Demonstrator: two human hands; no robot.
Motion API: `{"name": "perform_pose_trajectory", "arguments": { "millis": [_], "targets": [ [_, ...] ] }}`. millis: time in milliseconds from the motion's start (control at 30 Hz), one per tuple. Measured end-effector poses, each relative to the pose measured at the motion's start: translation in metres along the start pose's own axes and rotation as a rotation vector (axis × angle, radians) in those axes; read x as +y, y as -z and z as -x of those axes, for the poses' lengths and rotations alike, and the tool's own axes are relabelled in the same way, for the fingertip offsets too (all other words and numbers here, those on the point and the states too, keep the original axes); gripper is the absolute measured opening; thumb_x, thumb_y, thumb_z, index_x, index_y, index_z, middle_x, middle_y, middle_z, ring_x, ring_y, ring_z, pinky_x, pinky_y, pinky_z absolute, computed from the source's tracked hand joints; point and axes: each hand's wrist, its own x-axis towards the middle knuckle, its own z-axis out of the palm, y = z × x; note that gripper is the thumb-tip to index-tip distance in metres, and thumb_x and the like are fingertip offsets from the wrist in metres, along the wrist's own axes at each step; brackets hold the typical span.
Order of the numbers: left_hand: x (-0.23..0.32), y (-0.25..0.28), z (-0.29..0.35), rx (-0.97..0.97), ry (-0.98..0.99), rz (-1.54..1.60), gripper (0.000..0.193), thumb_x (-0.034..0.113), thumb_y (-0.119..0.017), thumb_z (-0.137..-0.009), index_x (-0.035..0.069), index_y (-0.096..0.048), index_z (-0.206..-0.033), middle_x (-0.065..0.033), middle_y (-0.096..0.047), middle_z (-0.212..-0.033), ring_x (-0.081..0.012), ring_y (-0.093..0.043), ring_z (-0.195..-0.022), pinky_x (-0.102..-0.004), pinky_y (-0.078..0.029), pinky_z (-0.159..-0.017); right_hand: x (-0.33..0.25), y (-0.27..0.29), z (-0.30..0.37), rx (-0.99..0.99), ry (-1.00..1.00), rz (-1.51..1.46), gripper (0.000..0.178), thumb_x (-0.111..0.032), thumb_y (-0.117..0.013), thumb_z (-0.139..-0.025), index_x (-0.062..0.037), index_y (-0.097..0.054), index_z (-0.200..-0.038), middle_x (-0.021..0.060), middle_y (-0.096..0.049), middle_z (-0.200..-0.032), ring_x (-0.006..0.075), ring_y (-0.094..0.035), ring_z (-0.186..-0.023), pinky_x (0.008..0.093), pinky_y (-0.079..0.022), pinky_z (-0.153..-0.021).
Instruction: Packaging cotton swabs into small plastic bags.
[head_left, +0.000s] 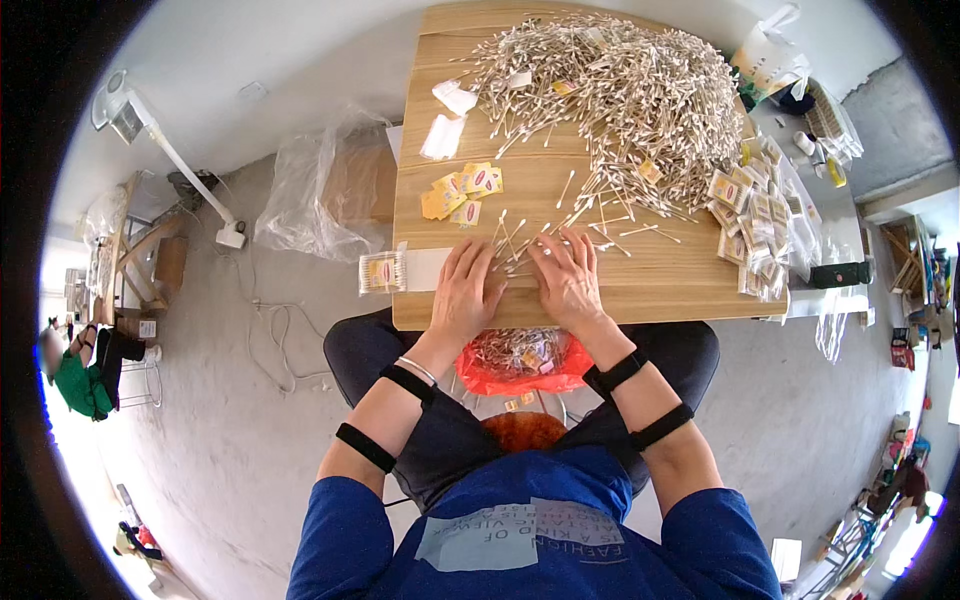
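Note:
Both my hands rest on the wooden table (640, 290) near its front edge, either side of a few loose cotton swabs (510, 240). My left hand (465, 288) lies with its fingers stretched forward, touching or close to the swabs, its thumb pointing inward. My right hand (568, 283) is spread over the swabs' right end, fingers out and pointing away from me. Whether any swab is under the fingertips is hidden. Beside my left hand lies a white strip (428, 268), with a clear packet of swabs (382, 272) at its left end, on the table's edge.
A big heap of swabs (640, 100) covers the far right. Filled packets (755, 215) pile at the right edge; yellow cards (462, 192) and clear bags (443, 137) lie left. A red bag (525, 375) sits below the front edge. Far left, a person in green (82, 385) sits.

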Motion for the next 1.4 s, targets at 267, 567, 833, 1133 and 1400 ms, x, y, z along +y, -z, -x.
{"name": "perform_pose_trajectory", "arguments": {
  "millis": [267, 567, 833, 1133, 1400],
  "targets": [
    [0.001, 0.006, 0.015, 0.077, 0.013, 0.093, 0.059, 0.011, -0.069, -0.078, 0.000, -0.045, -0.130, -0.0191, -0.048, -0.132, -0.0383, -0.041, -0.127, -0.0448, -0.035, -0.107, -0.025, -0.003, 0.021, 0.027, 0.017, -0.055, 0.041, -0.012, -0.060, -0.075, -0.0125, -0.064, -0.115, 0.0080, -0.050, -0.121, 0.0313, -0.042, -0.121, 0.0538, -0.025, -0.110],
    [-0.001, -0.001, 0.014, 0.205, 0.104, 0.129, 0.052, 0.004, -0.064, -0.078, 0.001, -0.046, -0.127, -0.0186, -0.049, -0.130, -0.0380, -0.044, -0.123, -0.0443, -0.038, -0.104, -0.032, -0.007, -0.011, 0.064, 0.013, -0.191, 0.036, -0.009, -0.065, -0.075, -0.0138, -0.065, -0.111, 0.0042, -0.055, -0.114, 0.0305, -0.046, -0.115, 0.0541, -0.025, -0.110],
    [-0.005, -0.007, 0.012, 0.287, 0.235, 0.150, 0.034, 0.003, -0.061, -0.084, 0.001, -0.054, -0.118, -0.0164, -0.052, -0.128, -0.0354, -0.047, -0.120, -0.0417, -0.041, -0.101, -0.014, -0.002, -0.050, -0.052, 0.075, 0.020, 0.052, -0.004, -0.064, -0.074, -0.0192, -0.062, -0.123, 0.0046, -0.052, -0.127, 0.0316, -0.040, -0.125, 0.0496, -0.026, -0.111],
    [-0.006, -0.008, 0.011, 0.298, 0.239, 0.155, 0.028, 0.004, -0.060, -0.086, 0.003, -0.058, -0.114, -0.0140, -0.056, -0.123, -0.0339, -0.050, -0.117, -0.0405, -0.043, -0.099, -0.015, 0.000, -0.040, 0.123, 0.018, -0.022, 0.038, -0.010, -0.065, -0.080, -0.0160, -0.063, -0.118, 0.0061, -0.054, -0.117, 0.0311, -0.044, -0.118, 0.0482, -0.032, -0.106],
    [-0.005, -0.007, 0.012, 0.288, 0.237, 0.145, 0.027, 0.003, -0.060, -0.086, 0.002, -0.059, -0.113, -0.0152, -0.056, -0.123, -0.0350, -0.051, -0.116, -0.0410, -0.043, -0.099, -0.020, -0.002, -0.021, -0.002, 0.050, -0.105, 0.028, -0.009, -0.067, -0.078, -0.0139, -0.069, -0.105, 0.0044, -0.055, -0.105, 0.0279, -0.050, -0.103, 0.0435, -0.041, -0.092]
  ]
}}
